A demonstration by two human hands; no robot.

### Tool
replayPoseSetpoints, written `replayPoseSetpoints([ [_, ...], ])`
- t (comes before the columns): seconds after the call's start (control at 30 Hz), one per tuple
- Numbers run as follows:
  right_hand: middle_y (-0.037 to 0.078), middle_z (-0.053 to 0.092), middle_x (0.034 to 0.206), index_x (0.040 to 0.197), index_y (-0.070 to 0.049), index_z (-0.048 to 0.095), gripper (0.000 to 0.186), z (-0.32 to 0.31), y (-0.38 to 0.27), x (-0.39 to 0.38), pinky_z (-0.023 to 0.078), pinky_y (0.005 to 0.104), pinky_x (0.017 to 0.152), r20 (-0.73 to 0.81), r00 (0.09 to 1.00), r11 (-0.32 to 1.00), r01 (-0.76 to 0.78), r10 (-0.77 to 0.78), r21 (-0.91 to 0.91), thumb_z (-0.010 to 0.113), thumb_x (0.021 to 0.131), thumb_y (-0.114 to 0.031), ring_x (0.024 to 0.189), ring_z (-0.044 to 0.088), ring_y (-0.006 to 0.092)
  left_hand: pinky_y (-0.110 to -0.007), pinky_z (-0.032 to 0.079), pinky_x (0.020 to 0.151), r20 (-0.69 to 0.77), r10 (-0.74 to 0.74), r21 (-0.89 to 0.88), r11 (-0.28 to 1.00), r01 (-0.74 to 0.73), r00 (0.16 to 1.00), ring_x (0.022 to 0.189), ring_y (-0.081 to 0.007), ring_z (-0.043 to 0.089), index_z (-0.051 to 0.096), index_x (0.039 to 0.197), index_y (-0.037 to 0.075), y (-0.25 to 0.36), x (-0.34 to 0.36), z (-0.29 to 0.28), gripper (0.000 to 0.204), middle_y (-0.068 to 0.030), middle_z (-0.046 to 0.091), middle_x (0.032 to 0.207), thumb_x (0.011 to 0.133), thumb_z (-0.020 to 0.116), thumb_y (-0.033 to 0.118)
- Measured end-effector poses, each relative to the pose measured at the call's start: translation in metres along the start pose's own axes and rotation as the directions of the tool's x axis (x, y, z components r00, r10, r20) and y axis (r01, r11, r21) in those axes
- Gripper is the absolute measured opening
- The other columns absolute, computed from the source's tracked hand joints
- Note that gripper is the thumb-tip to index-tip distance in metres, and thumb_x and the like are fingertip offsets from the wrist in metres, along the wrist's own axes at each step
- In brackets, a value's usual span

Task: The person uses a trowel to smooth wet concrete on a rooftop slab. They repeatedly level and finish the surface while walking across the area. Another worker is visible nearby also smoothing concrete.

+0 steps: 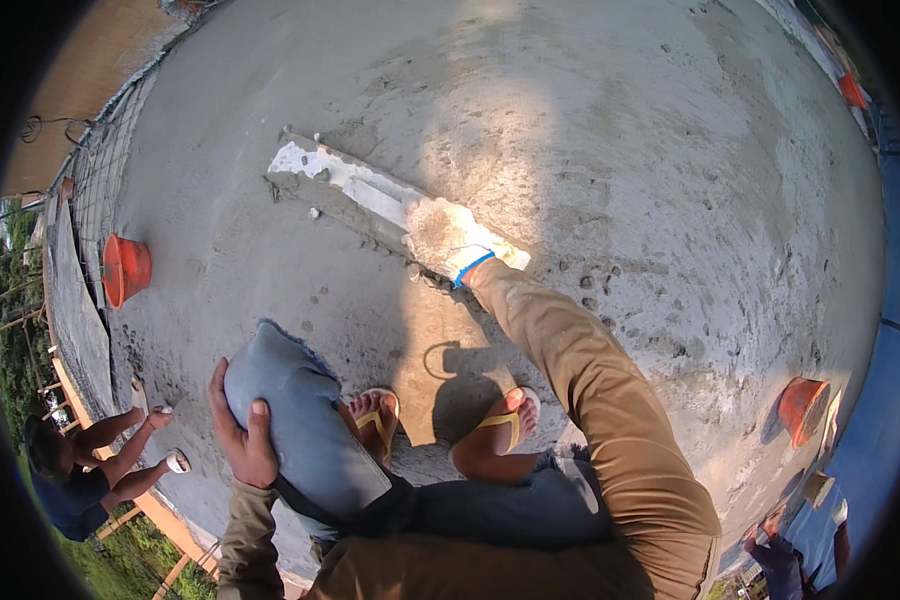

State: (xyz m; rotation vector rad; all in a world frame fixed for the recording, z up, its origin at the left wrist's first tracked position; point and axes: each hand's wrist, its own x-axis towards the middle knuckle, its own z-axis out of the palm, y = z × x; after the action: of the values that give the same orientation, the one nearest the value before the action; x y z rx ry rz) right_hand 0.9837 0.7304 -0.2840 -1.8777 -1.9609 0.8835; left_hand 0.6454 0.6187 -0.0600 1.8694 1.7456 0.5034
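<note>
Wet grey concrete spreads before me. On it lies a long, straight float, pale and smeared with mortar, slanting from the upper left down to the right. My right hand, in a dirty glove with a blue cuff edge, grips the float near its right end; the fingers are partly hidden. Bits of mortar cling to its left end and lower edge. My left hand is bare and rests on my bent left knee, thumb and fingers apart, holding nothing.
An orange bucket stands at left, near exposed steel mesh. Another orange bucket lies at right. A person crouches at the lower left by the slab edge; another person is at the lower right. A blue surface borders the right.
</note>
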Motion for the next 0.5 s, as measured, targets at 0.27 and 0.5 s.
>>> replayPoseSetpoints([
  [0.27, 0.021, 0.072, 0.111, 0.137, 0.0, 0.057, 0.066, -0.074, 0.101, -0.201, 0.056, 0.0505, 0.082, -0.324, 0.901, 0.927, -0.346, 0.287, -0.142, 0.072, 0.091, -0.044, 0.095, 0.069, 0.0413, -0.049, 0.034, 0.119, -0.067, -0.175, -0.176, 0.971, 0.161, 0.982, 0.142, -0.0358, 0.045, 0.038, 0.159, -0.003, -0.037, -0.027, -0.022, 0.083, -0.0241, 0.041, 0.159, 0.103, 0.051, 0.056],
  [0.5, 0.026, 0.073, 0.112, 0.14, -0.006, 0.058, 0.073, -0.038, 0.227, -0.446, 0.054, 0.0547, 0.089, -0.664, 0.141, 0.249, -0.966, 0.734, 0.07, 0.075, 0.088, -0.055, 0.103, 0.07, 0.0463, -0.052, 0.035, 0.118, -0.027, -0.132, -0.148, 0.981, 0.127, 0.991, 0.142, -0.0374, 0.044, 0.038, 0.159, -0.004, -0.066, -0.024, -0.034, 0.087, -0.0243, 0.04, 0.16, 0.101, 0.049, 0.061],
])
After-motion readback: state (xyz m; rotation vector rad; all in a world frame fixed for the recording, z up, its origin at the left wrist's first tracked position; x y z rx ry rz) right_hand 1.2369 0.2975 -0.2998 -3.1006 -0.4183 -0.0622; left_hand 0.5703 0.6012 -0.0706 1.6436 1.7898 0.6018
